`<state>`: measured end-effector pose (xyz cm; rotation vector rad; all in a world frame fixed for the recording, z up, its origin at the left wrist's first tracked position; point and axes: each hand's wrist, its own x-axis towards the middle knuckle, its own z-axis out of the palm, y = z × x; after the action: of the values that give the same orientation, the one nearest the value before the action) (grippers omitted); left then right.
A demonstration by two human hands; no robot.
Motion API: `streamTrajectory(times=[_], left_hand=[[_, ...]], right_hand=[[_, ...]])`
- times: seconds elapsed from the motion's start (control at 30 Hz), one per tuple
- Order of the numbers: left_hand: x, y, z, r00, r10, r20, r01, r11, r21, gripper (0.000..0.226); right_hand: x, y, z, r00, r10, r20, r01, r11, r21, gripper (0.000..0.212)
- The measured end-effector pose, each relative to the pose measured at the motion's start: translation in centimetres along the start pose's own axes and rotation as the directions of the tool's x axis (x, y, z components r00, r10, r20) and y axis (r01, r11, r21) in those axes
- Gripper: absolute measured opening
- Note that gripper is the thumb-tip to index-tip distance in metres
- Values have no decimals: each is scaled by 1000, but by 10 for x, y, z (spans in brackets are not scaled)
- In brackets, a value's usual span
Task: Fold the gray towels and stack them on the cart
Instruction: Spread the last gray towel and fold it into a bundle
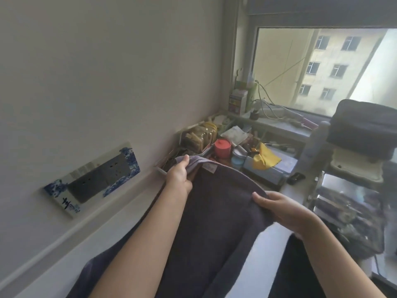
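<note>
Item: gray towel (214,211), dark, held up over a white surface (266,244) in the near foreground, its lower part hanging out of view past the bottom edge. Right hand (285,211) grips the nearer end of the top edge, thumb on the face and fingers curled behind. Left hand (179,174) pinches the farther end of that edge, where the paler reverse side turns over beside a small sewn label (209,168). Orientation: the top edge arcs between the two hands, running up and to the left; the long axis appears to hang downward from it toward the viewer, though the full length cannot be seen. Step in hand, judged: squaring the towel ahead of a fold. Best done by drawing the hands apart until the sagging edge goes taut, matching corners exactly, then folding along the long axis so the edges meet. A second dark cloth (300,265) lies at lower right, possibly another towel. Beyond: clutter on the counter, including a red lidded container (222,148) and a yellow cloth (265,158). Right: metal cart (343,190), shelves loaded, a dark bag (363,127) on top. Far: window (311,67).
</note>
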<state>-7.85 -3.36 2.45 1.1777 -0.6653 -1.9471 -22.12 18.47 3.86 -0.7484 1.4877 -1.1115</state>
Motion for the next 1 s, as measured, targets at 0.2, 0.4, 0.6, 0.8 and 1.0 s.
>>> streamTrajectory(times=[0.2,0.4,0.6,0.8,1.0], left_hand=[[33,6,73,997,38,73,-34,998,-53,19],[54,-7,124,987,48,153,-40,998,-55,16],[67,-27,90,998,-26,51,27,999,-27,37],[36,-20,30,1000,16,21,-14,995,-104,19],[-21,3,-42,995,73,-61,-82,986,-147,26]], right_hand=[[43,-40,-70,887,-207,-413,199,978,-61,29],[79,-45,-109,736,-212,-643,248,968,-35,33],[92,-16,-104,805,-213,-554,73,962,-264,44],[82,-4,-41,899,-233,-372,129,950,-283,37],[65,10,44,916,-330,-231,247,913,-323,35]])
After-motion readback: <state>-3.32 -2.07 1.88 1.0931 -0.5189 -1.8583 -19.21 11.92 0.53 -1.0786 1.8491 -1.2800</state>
